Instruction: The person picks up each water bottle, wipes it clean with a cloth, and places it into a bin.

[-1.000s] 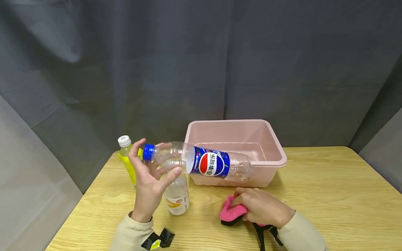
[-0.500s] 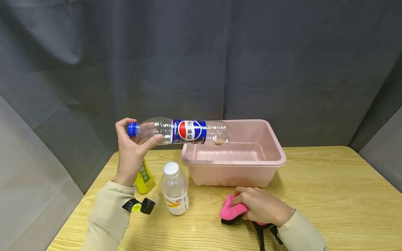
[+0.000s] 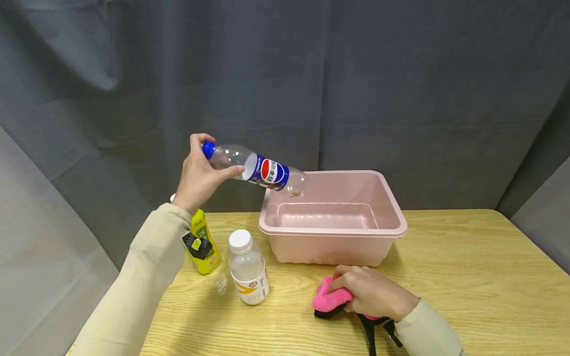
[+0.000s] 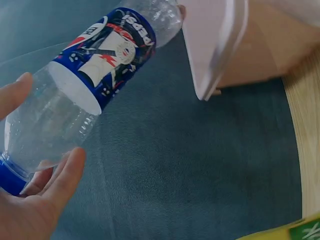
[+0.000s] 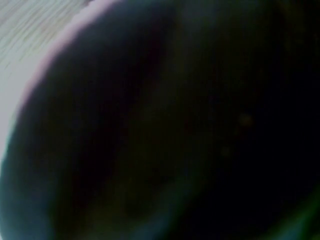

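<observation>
My left hand [image 3: 199, 173] grips a clear plastic Pepsi bottle [image 3: 269, 172] round its neck and shoulder, near the blue cap [image 3: 208, 150]. The bottle is tilted, its base lower and overlapping the left rim of the pink bin [image 3: 331, 231] in the head view. In the left wrist view the thumb and fingers lie on either side of the bottle [image 4: 107, 57]. On the table my right hand [image 3: 373, 291] holds a soft pink thing with a black underside [image 3: 330, 298] and black straps. The right wrist view is mostly dark and blurred.
A clear bottle with a white cap [image 3: 248, 272] stands in front of the bin's left corner. Behind my left forearm is a yellow bottle [image 3: 206, 247], partly hidden. A dark curtain [image 3: 240, 74] hangs along the table's back edge.
My left hand has lifted the Pepsi bottle up and away toward the bin, and its base now points down to the right. The right hand stays where it was.
</observation>
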Available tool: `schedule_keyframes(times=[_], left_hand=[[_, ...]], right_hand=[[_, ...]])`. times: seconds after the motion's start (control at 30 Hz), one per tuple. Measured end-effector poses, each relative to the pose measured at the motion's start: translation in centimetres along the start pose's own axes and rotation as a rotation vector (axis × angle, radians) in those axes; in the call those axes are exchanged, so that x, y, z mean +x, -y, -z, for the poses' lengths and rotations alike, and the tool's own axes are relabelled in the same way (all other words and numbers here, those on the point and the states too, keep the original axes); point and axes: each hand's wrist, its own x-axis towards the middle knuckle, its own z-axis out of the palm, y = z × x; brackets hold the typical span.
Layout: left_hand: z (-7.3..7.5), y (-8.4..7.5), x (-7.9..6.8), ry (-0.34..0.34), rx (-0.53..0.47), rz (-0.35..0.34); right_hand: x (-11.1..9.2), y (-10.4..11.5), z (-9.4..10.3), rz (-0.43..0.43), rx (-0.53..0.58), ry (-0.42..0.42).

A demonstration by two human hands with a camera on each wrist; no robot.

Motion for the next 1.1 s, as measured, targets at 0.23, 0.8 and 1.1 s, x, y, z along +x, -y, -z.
schedule_keyframes(times=[0.23,0.8,1.1], left_hand=[[-2.2,-1.1,2.4,0.085,0.109,-0.165],[-5.8,-3.3,4.8,0.353,0.43,-0.251],[-8.0,-4.3,4.9,0.443,0.523,-0.23]], right_hand=[[-0.1,-0.2,0.2,-0.007,0.013,0.005],[0.4,0.0,0.0,-0.013,0.029,0.016],[0.3,0.2,-0.2,-0.02,0.025,0.013]])
